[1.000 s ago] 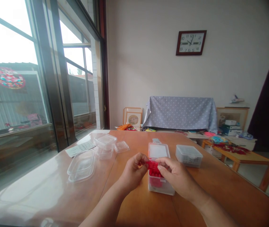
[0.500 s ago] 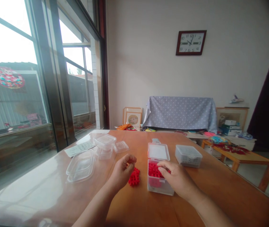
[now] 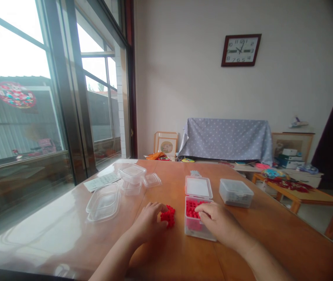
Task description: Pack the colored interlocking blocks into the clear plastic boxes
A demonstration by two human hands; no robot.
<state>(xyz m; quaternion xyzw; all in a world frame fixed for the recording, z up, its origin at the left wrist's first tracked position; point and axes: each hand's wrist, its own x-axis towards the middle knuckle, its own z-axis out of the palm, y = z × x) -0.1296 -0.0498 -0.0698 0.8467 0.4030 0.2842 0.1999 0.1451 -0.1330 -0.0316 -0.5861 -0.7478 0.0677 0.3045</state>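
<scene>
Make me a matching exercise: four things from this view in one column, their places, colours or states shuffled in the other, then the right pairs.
Column one
1. Red cluster
2. Nearer clear box
3. Farther clear box
4. Cloth

Column two
A. Closed
B. Grey-blue with pale dots
C. On the table, at the fingers of the left hand
D. Open, with red pieces inside

Right pairs: 1-C, 2-D, 3-A, 4-B

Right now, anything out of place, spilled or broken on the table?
Nothing looks spilled or broken. One red cluster lies on the table at the left hand, outside the open box that holds similar red pieces; it looks stray, though possibly set there deliberately.
</scene>
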